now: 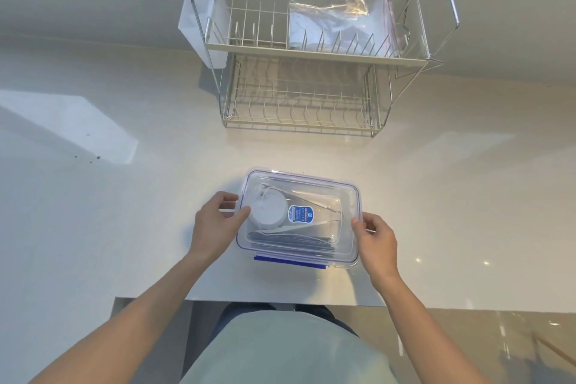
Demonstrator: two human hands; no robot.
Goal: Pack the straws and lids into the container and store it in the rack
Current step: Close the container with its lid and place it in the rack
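A clear plastic container (349,196) with blue seal and clips sits on the white counter, its lid on top. Through the lid I see a stack of white round lids (269,210) at the left and wrapped straws (293,241) lying along the near side. My left hand (215,221) touches the container's left edge, thumb on the lid. My right hand (375,235) pinches the side clip at the right edge. A two-tier wire rack (311,50) stands at the back of the counter.
A clear zip bag (339,22) lies on the rack's upper tier at the right; the lower tier holds nothing. A white plastic holder (199,25) hangs on the rack's left side. The counter's front edge (280,299) runs just below the container.
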